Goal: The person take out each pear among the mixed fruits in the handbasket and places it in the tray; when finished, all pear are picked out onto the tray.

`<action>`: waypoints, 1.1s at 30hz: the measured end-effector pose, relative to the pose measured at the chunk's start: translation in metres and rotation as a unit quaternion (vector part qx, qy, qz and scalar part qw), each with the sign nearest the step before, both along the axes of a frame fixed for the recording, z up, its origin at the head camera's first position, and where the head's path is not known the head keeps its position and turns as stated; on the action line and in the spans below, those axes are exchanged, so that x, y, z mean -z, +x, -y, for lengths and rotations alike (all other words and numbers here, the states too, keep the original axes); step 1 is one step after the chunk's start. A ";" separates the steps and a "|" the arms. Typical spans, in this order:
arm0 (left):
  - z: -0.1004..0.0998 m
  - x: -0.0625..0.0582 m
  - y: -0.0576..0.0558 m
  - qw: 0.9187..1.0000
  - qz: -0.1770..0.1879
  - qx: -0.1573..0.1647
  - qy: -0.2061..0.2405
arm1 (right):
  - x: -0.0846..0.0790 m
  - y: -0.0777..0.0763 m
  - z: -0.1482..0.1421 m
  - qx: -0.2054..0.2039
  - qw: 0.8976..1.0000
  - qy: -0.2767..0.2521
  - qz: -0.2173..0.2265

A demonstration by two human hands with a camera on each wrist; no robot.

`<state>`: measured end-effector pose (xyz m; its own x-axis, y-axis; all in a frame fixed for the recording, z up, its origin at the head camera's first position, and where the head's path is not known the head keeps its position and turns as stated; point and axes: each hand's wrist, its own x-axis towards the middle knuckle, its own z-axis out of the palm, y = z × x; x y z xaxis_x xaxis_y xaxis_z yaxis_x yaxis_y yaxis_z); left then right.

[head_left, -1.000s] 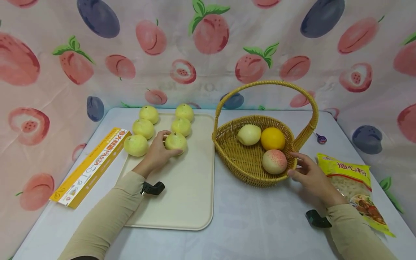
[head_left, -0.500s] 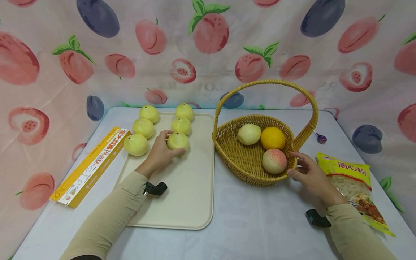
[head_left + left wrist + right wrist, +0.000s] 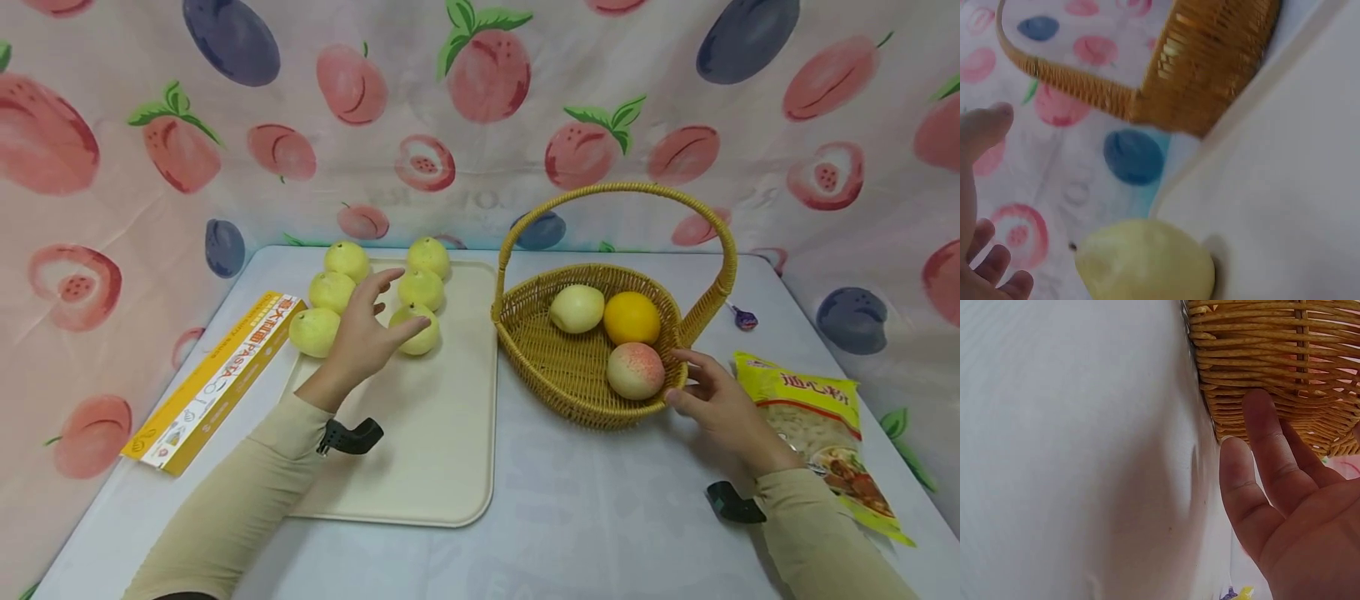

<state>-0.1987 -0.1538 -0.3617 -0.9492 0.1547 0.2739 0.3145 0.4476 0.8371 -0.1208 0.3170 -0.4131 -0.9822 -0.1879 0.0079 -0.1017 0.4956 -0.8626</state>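
My left hand (image 3: 362,333) hovers over the beige tray (image 3: 405,467), thumb and fingers spread with nothing between them. Just right of it sits a yellow-green pear (image 3: 422,335), the front one of a row of three. A second row of pears, its front pear (image 3: 315,332) nearest my wrist, lines the tray's left side. In the left wrist view a pear (image 3: 1147,265) lies below the spread fingers. My right hand (image 3: 1300,512) touches the outside of the wicker basket (image 3: 547,392) with nearly straight fingers. Inside are a pale yellow fruit (image 3: 577,308), an orange (image 3: 632,317) and a peach (image 3: 635,371).
A yellow pasta box (image 3: 213,383) lies left of the tray. To the right lie a yellow bag of pasta (image 3: 821,433) and a purple lollipop (image 3: 745,318). The basket's tall handle (image 3: 615,190) arches upward. Fruit-printed cloth (image 3: 480,167) hangs behind the table.
My left hand has let go of the front pear and drawn back to the left, its fingers spreading. That pear shifted slightly right earlier. The right hand stays at the basket.
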 end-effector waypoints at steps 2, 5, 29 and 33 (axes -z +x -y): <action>-0.007 -0.004 0.005 1.000 -0.018 0.011 0.014 | 0.000 0.000 0.000 0.000 1.000 -0.001 -0.003; -0.018 -0.006 0.012 0.998 -0.052 0.040 0.015 | 0.000 0.000 0.000 -0.001 1.000 -0.001 -0.004; -0.134 -0.002 0.005 0.964 -0.028 0.244 -0.102 | -0.003 -0.001 0.000 0.004 1.000 0.013 0.018; -0.148 -0.003 -0.006 0.963 -0.007 0.245 -0.109 | -0.003 -0.001 0.000 0.005 1.000 0.012 0.019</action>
<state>-0.2047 -0.0060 -0.3587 -0.7435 0.6393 0.1960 0.5436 0.4072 0.7340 -0.1221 0.3171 -0.4104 -0.9833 -0.1785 -0.0342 -0.0643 0.5178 -0.8531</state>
